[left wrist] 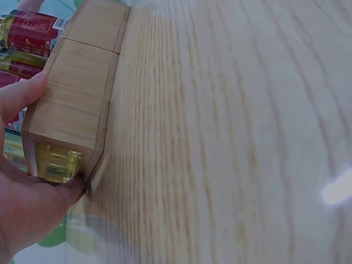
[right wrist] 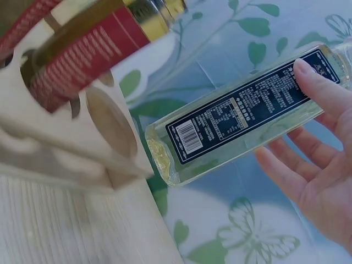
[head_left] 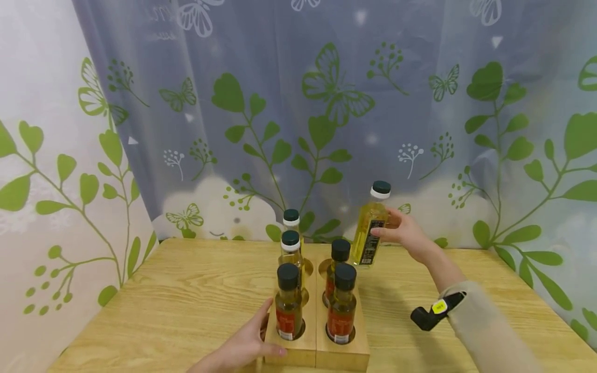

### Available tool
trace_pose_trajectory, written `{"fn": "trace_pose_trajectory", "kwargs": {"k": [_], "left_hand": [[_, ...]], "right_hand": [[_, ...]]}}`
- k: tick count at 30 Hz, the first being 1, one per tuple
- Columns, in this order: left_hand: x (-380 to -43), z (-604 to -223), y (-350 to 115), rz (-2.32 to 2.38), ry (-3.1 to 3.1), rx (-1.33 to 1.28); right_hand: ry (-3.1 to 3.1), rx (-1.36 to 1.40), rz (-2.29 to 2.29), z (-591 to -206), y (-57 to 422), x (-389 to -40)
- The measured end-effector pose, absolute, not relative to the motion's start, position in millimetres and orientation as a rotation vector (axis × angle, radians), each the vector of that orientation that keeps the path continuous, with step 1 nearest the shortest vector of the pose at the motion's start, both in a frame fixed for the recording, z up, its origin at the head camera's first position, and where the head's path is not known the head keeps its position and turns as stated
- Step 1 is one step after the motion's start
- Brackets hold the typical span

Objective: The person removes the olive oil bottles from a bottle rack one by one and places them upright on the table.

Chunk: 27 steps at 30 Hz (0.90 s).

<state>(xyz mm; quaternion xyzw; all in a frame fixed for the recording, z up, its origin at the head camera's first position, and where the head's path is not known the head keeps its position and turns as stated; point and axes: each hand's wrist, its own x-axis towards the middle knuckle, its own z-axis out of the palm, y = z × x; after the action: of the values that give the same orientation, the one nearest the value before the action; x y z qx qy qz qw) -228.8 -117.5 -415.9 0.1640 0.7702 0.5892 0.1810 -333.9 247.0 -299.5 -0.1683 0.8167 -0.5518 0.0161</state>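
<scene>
My right hand holds a square glass bottle of yellow oil, dark-capped with a white collar, above the table behind the rack's right side. In the right wrist view, my thumb lies on the bottle's black label, fingers behind; the bottle is tilted. My left hand grips the near left corner of a wooden bottle rack. Two similar oil bottles stand in its left row behind a red-labelled bottle. In the right row are two red-labelled bottles, the nearer one in front; a round hole shows behind them.
The rack stands on a light wood-grain table. Behind the table hangs a blue-grey curtain with green leaves and butterflies. A black wrist camera sits at my right cuff.
</scene>
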Motion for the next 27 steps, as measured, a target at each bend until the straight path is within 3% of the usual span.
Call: {"fn": "trace_pose_trajectory", "kwargs": {"k": [27], "left_hand": [[-230, -416, -118, 1.673, 2.158, 0.484]], "right_hand": [[2.778, -0.29, -1.484, -339, 369, -312]]}}
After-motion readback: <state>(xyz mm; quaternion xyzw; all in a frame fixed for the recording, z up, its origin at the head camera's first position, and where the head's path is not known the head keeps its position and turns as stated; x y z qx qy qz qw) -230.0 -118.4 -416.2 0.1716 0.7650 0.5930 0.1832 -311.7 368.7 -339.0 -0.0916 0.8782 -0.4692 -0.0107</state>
